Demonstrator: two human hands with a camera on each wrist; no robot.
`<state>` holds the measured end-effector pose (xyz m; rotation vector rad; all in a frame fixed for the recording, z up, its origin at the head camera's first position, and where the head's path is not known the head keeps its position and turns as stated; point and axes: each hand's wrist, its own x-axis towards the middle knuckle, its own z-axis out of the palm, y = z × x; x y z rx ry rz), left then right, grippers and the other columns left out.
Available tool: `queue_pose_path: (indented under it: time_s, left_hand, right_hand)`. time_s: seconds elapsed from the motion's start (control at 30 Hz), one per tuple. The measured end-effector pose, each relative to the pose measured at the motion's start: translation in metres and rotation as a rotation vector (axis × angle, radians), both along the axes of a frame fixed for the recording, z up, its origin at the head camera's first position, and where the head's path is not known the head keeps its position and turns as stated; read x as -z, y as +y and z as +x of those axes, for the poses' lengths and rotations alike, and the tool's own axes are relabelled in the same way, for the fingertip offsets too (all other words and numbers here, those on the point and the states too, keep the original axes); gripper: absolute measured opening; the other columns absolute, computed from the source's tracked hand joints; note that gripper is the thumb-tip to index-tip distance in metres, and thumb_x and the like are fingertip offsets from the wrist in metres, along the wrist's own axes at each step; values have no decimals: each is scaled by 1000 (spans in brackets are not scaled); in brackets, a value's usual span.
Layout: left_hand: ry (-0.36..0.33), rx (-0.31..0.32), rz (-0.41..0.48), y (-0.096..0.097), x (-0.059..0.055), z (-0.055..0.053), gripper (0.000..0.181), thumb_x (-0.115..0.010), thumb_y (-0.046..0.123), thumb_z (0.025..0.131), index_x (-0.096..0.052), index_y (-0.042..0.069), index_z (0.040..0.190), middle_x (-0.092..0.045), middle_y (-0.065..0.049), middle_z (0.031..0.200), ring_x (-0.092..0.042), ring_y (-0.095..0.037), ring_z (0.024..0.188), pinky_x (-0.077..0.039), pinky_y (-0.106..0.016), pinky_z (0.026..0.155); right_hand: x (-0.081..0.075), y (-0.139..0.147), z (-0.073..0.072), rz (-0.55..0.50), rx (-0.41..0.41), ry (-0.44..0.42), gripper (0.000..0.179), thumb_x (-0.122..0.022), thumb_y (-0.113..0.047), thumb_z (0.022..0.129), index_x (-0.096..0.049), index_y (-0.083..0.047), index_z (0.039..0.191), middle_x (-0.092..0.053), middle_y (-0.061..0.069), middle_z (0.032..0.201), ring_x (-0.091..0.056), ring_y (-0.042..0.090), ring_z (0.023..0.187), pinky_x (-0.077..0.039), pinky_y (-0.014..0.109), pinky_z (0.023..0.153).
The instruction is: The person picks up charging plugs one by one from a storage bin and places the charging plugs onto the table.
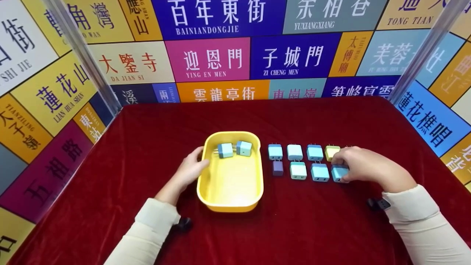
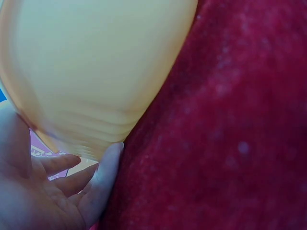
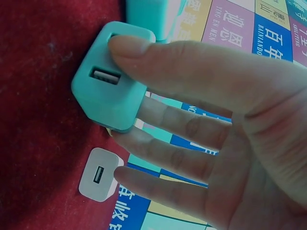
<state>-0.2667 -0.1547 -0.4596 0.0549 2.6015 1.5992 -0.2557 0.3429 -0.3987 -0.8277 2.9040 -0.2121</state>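
My left hand [image 1: 190, 167] holds the left side of a yellow plastic bin [image 1: 230, 208] at its rim. Two blue USB wall chargers lie inside, one left [image 1: 225, 150] and one right [image 1: 243, 148]. In the left wrist view, the thumb and fingers [image 2: 108, 172] touch the bin's wall [image 2: 96, 62]. Over at the right end of the charger rows, my right hand [image 1: 362, 163] pinches a blue USB wall charger [image 1: 339, 173]. The right wrist view has the thumb across the port face of that charger [image 3: 108, 91], with fingertips on its far side.
Two rows of chargers lie right of the bin, among them a yellow one [image 1: 332, 152], a dark purple one [image 1: 278, 168] and a pale one [image 1: 294, 152]. Dark red cloth [image 1: 294, 221] covers the table. Sign-printed panels [image 1: 213, 59] stand around it, with clear posts at the corners.
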Motion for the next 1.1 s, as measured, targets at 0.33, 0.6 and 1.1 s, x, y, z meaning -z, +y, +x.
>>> queue_pose_path:
  time_s: [0.33, 0.6, 1.1]
  left_hand:
    - [5, 4, 2, 0, -1, 0, 61, -56, 13, 97, -50, 6, 157, -62, -18, 143, -64, -29, 118, -56, -43, 100]
    - [2, 4, 0, 0, 0, 0, 61, -57, 14, 97, -50, 6, 157, -63, -18, 143, -64, -29, 118, -56, -43, 100]
    - [2, 3, -3, 0, 1, -1, 62, -57, 14, 96, -50, 7, 157, -63, -17, 143, -63, -28, 118, -55, -43, 100]
  right_hand:
    - [-2, 0, 3, -12, -4, 3, 39, -96, -10, 72, -78, -5, 106, -73, 11, 106, -62, 26, 92, -58, 50, 82]
    - [-1, 0, 1, -16, -17, 9, 40, -97, -11, 72, -78, -4, 107, -73, 11, 106, -62, 26, 91, -59, 51, 82]
    - [0, 0, 2, -25, -18, 24, 41, -97, -9, 70, -79, -4, 107, -73, 11, 105, -63, 27, 91, -58, 51, 81]
